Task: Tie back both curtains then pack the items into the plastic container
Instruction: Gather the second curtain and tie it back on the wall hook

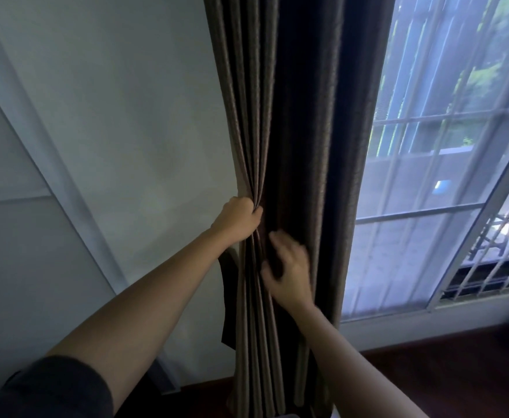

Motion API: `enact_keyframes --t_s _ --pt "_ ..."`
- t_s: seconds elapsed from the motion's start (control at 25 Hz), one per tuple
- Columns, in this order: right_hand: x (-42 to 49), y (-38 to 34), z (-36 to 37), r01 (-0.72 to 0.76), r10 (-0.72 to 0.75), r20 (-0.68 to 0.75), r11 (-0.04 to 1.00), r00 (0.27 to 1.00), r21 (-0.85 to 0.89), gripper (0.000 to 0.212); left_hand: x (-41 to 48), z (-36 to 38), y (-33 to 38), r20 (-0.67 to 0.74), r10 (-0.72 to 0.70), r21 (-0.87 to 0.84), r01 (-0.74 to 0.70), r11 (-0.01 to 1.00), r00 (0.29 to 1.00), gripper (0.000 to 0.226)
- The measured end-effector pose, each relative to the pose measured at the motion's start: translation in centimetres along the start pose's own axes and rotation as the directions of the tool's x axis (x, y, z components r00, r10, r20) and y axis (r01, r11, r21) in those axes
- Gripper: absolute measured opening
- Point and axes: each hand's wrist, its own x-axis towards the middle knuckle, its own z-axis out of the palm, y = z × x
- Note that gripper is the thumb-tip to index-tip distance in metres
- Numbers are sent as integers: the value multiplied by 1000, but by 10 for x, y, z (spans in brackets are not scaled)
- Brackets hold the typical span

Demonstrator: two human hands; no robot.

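A dark brown curtain [292,116] hangs in bunched folds from the top of the view down to the floor, between a white wall and a window. My left hand [239,220] is closed around the curtain's left folds at mid height, pinching them together. My right hand [289,268] lies a little lower and to the right, against the curtain's middle folds, fingers spread and blurred. A dark strip of fabric [227,297] hangs loose by the curtain's left edge, below my left hand. No plastic container or other curtain is in view.
The white wall [111,131] fills the left side. At right is a sliding window [428,176] with a mesh screen and metal bars outside. Dark wooden floor [443,381] runs along the bottom right.
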Motion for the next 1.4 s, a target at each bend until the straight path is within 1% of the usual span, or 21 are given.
enact_keyframes --t_s 0.08,0.12,0.2,0.28,0.36,0.44,0.56,0.68,0.76,0.84,0.88,0.92,0.96,1.0,1.04,1.08,1.12,1.16,1.2,1.28,1.4 --pt "37 -6 -22 -18 15 -374 1000 927 -3 52 -1 -3 -2 29 -1 12 1 1000 1000 28" --pt "56 -6 -33 -74 89 -408 996 909 52 55 -2 -4 -2 47 3 7 -3 1000 999 29" --pt "85 -2 -49 -219 244 -209 966 947 136 66 -2 -6 -2 82 14 -2 -14 1000 997 34" --pt "87 12 -47 -316 312 89 948 946 30 71 -2 -6 0 100 18 -3 -18 1000 995 38" --pt "60 23 -31 -300 304 300 952 904 -60 71 1 -3 -1 104 16 -26 -13 1000 995 39" --pt "25 27 -13 -263 240 415 965 878 -3 69 4 1 2 102 8 -40 -4 999 995 36" --pt "11 23 7 -236 182 449 969 875 67 65 7 5 6 101 -24 -87 33 996 995 30" --pt "17 20 13 -224 194 441 974 876 17 55 6 8 10 131 -45 -136 63 989 990 40" --pt "15 10 9 -204 176 491 979 853 4 47 6 12 11 45 -26 -61 29 998 999 54" --pt "9 2 -4 -127 113 513 992 851 -9 44 7 17 9 -76 -19 16 20 1000 997 45" --pt "11 2 -13 -33 51 374 998 926 -54 46 7 18 9 -105 -29 47 34 998 994 36" --pt "17 6 -24 48 -31 135 991 990 -127 50 8 18 7 -110 -33 74 41 996 993 29" --pt "27 12 -38 42 -73 -168 982 983 -182 52 8 16 5 -99 -34 88 43 995 994 26" --pt "40 16 -55 -36 -33 -407 986 913 -161 57 7 15 2 -87 -28 97 36 995 996 25" --pt "55 21 -73 -120 66 -511 990 857 -72 65 5 13 1 -71 -21 105 29 994 997 25" --pt "70 25 -90 -190 183 -481 981 857 35 73 5 12 -1 -60 -10 113 17 993 998 25" --pt "84 29 -101 -249 268 -352 963 897 99 75 4 11 -2 -48 -5 120 11 993 999 25" --pt "92 31 -103 -300 308 -182 951 934 67 69 4 11 -2 -40 0 124 5 992 999 26" --pt "95 29 -98 -306 306 -13 952 952 -23 57 4 11 -2 -31 -2 118 6 993 1000 26" --pt "82 27 -71 -204 229 241 971 943 -125 41 7 9 1 -7 -9 92 10 996 1000 26" --pt "49 30 -24 -130 143 455 990 879 -58 38 14 8 6 43 -19 81 16 997 999 32"
